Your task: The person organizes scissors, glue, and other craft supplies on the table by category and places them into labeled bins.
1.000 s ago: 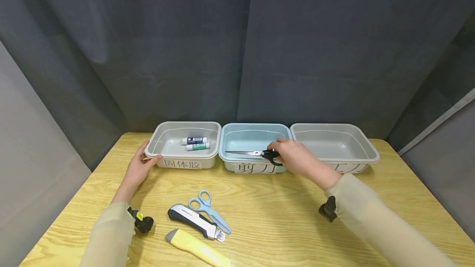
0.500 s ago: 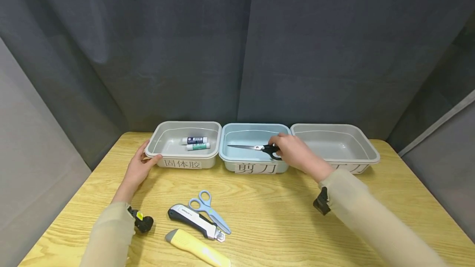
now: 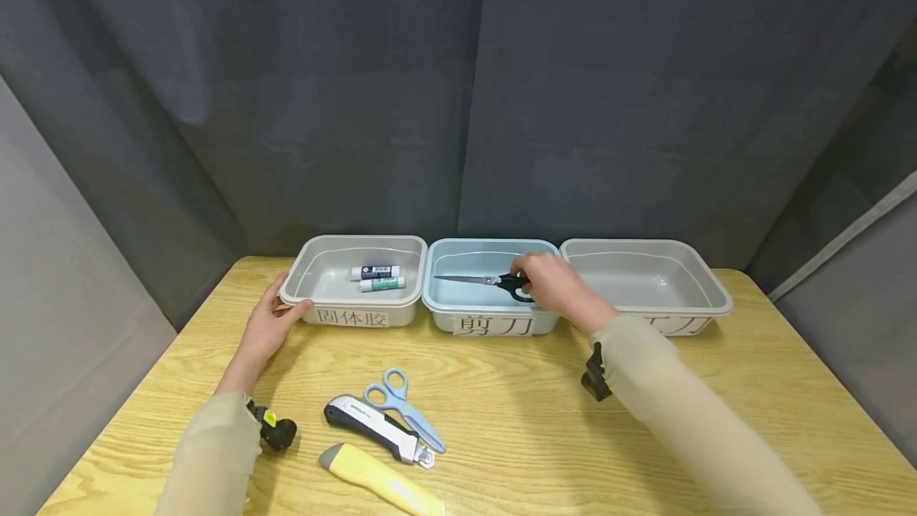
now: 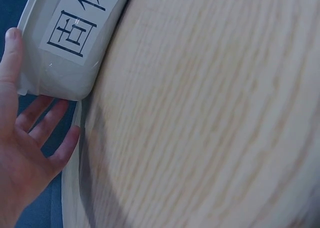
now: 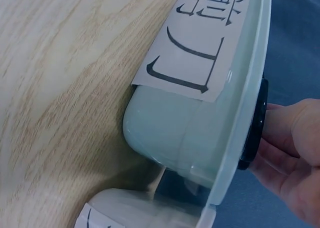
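Note:
In the head view, my right hand (image 3: 557,287) holds black-handled scissors (image 3: 471,279) by the handles over the light blue bin (image 3: 494,323). Their blades point left, inside the bin's outline. The right wrist view shows the black handle (image 5: 255,125) by the bin's rim, with the fingers behind it. At the far left, my left hand (image 3: 268,326) rests at the front left corner of a grey bin (image 3: 401,315). Its thumb lies along the rim, and its other fingers are spread, reaching beside the bin in the left wrist view. Two glue sticks (image 3: 383,283) lie in that bin.
Right of the blue bin stands another grey bin (image 3: 716,301), its label partly hidden by my arm. Light blue scissors (image 3: 405,408), a silver and black utility knife (image 3: 380,427) and a yellow knife (image 3: 383,478) lie on the wooden table (image 3: 523,420). A dark curtain (image 3: 458,102) hangs behind.
My right hand has carried the black-handled scissors a little left and farther back, from the front rim to over the blue bin's interior. My left hand has stayed at the grey bin's corner.

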Demonstrator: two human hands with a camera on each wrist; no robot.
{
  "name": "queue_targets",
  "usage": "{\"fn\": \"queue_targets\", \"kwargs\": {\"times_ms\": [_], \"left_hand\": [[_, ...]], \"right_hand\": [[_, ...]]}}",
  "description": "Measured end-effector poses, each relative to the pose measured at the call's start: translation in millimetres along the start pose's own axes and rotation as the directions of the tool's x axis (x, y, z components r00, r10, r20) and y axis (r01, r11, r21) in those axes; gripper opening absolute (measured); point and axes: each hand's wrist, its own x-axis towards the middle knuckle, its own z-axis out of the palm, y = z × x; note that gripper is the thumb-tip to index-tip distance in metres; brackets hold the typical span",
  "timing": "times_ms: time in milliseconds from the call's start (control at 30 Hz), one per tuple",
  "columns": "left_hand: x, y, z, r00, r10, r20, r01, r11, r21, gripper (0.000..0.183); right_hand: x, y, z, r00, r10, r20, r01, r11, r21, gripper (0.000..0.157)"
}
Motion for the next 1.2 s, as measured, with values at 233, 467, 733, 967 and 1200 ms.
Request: {"fn": "queue_targets", "kwargs": {"times_ms": [233, 467, 733, 967, 1200], "left_hand": [[-0.6, -0.1, -0.1, 1.000, 0.006, -0.002, -0.006, 1.000, -0.001, 0.083], [0.3, -1.5, -1.3, 1.000, 0.007, -0.005, -0.007, 1.000, -0.001, 0.084], [-1.4, -0.3, -2.4, 1.000, -0.007, 0.001, 0.007, 1.000, -0.005, 0.083], [-2.2, -0.4, -3.1, 1.000, -0.006, -0.001, 0.006, 1.000, -0.012, 0.083], [-1.6, -1.3, -2.9, 1.000, -0.001, 0.001, 0.001, 1.000, -0.017, 0.083]], "right_hand": [[7.7, 6.7, 7.2, 1.000, 0.021, 0.000, -0.021, 1.000, 0.018, 0.020], [16.0, 9.2, 14.9, 0.998, 0.048, 0.042, -0.049, 0.998, 0.034, 0.016], [22.3, 17.6, 28.8, 0.986, 0.130, 0.108, -0.140, 0.986, 0.091, 0.015], [24.8, 19.7, 35.2, 0.976, 0.163, 0.142, -0.178, 0.979, 0.102, 0.016], [27.0, 19.4, 37.6, 0.967, 0.186, 0.172, -0.207, 0.972, 0.110, 0.014]]}}
